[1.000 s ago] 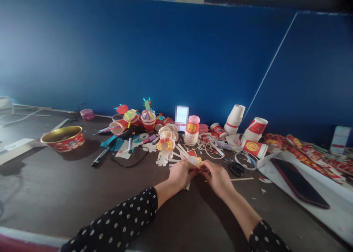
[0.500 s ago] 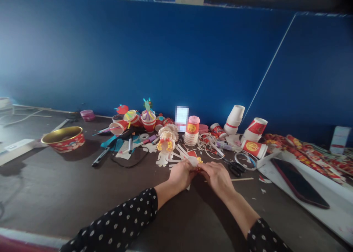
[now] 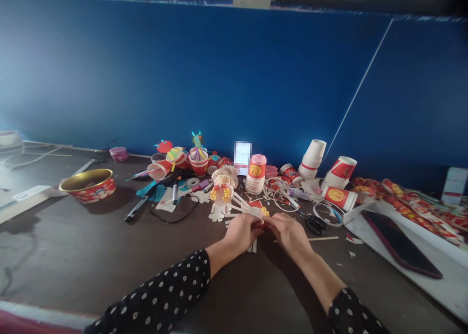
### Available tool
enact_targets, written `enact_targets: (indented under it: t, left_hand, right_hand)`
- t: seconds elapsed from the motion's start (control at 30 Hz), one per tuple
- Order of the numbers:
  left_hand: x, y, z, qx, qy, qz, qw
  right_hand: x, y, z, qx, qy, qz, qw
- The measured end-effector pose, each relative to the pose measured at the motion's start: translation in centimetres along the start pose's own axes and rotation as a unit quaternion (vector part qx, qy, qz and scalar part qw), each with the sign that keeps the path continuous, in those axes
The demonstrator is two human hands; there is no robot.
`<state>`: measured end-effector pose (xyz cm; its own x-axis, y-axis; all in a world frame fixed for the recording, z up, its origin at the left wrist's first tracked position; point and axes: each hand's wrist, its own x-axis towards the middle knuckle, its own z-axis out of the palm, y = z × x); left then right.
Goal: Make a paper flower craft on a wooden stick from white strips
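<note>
Near the table's middle, a paper cup cut into strips (image 3: 255,211) is held between both hands. White strips fan out from it to the left and toward me, with red and yellow showing at its far side. My left hand (image 3: 238,234) is closed on its left edge, thumb and fingers pinched. Opposite, my right hand (image 3: 290,231) pinches the right edge, its fingertips close to the left thumb. My fingers hide part of the cup. Just beyond my left hand stands a white paper figure (image 3: 221,208) with yellow curls.
A stack of paper cups (image 3: 255,184) stands behind the hands. Black scissors (image 3: 316,224) lie to the right, near a white tray (image 3: 395,268) holding a dark phone (image 3: 402,244). On the left are a red bowl with a gold inside (image 3: 89,192) and a cutter knife (image 3: 139,206).
My fingers have shifted slightly on the cut cup, and strips now show below it between the hands. The whole view has moved a little.
</note>
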<state>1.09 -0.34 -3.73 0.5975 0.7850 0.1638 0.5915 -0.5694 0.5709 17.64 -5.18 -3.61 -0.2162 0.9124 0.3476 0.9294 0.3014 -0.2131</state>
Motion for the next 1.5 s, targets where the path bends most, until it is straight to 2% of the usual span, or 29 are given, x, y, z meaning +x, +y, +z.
enact_targets:
  t: [0.27, 0.5, 0.67, 0.8, 1.1, 1.33, 1.5]
  left_hand:
    - [-0.6, -0.2, -1.1, -0.045, -0.010, 0.022, 0.999]
    - [-0.9, -0.3, -2.7, -0.014, -0.100, 0.070, 0.992]
    - [-0.8, -0.6, -3.1, -0.006, -0.129, 0.123, 0.984]
    - [-0.6, -0.6, -3.1, 0.006, -0.142, 0.143, 0.980]
    - [-0.5, -0.7, -3.5, -0.002, -0.162, 0.178, 0.971]
    - [-0.8, -0.3, -3.2, 0.003, -0.133, 0.203, 0.970]
    - [-0.8, 0.1, -3.3, 0.024, -0.125, 0.180, 0.975]
  right_hand:
    - [-0.1, 0.0, -0.1, 0.006, -0.005, 0.014, 1.000]
    - [-1.6, 1.7, -0.3, 0.057, 0.045, 0.055, 0.996]
    - [-3.6, 3.1, -1.4, 0.046, 0.028, 0.085, 0.995]
    - [-4.6, 3.3, -2.0, 0.040, 0.001, 0.087, 0.995]
    - [-4.3, 1.0, -1.6, 0.027, -0.004, 0.048, 0.998]
    - [-3.9, -1.6, -0.9, 0.039, -0.002, 0.052, 0.998]
    - [-3.6, -2.3, -0.5, 0.061, -0.009, 0.033, 0.998]
